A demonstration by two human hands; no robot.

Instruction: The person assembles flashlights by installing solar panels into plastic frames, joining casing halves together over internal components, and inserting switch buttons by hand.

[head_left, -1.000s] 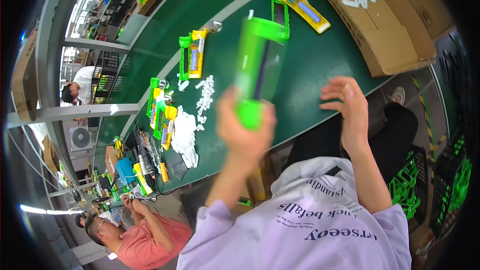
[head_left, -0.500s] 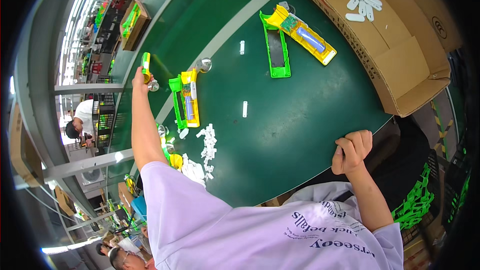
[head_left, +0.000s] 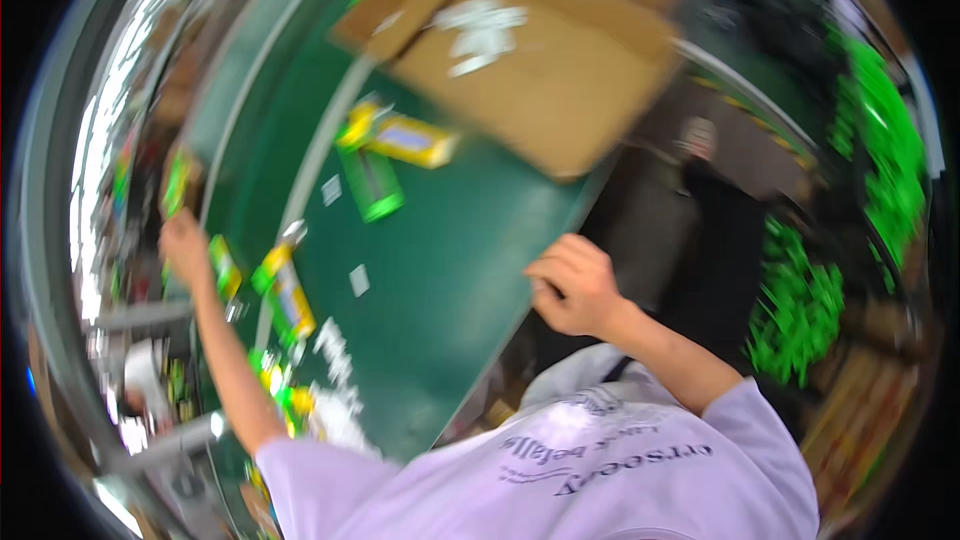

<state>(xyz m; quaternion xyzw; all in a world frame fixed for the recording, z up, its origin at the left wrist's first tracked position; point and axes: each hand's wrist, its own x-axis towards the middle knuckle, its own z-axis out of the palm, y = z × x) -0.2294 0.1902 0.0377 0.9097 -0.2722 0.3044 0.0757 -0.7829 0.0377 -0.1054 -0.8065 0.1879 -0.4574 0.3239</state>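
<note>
My left hand is stretched out at the far left, beyond the green table's edge strip. Motion blurs its fingers, so their grip is unclear. Just right of it is a green-and-yellow housing, apparently apart from the fingers. A similar opened housing, with a pale cylinder inside, lies nearer on the table. My right hand hovers at the table's near right edge, fingers curled in a loose fist with nothing visible in it. Farther off, a yellow housing half with a purple cylinder lies against a green half.
A large cardboard box holding white flat pieces stands at the far side. Small white parts and more housings lie near my left forearm. A small box of green pieces is past my left hand. Green parts are heaped at right.
The view has swung right, shifting the table's things leftward. My left hand held a green-and-yellow housing before; now that piece seems to lie beside it. My right hand stays curled.
</note>
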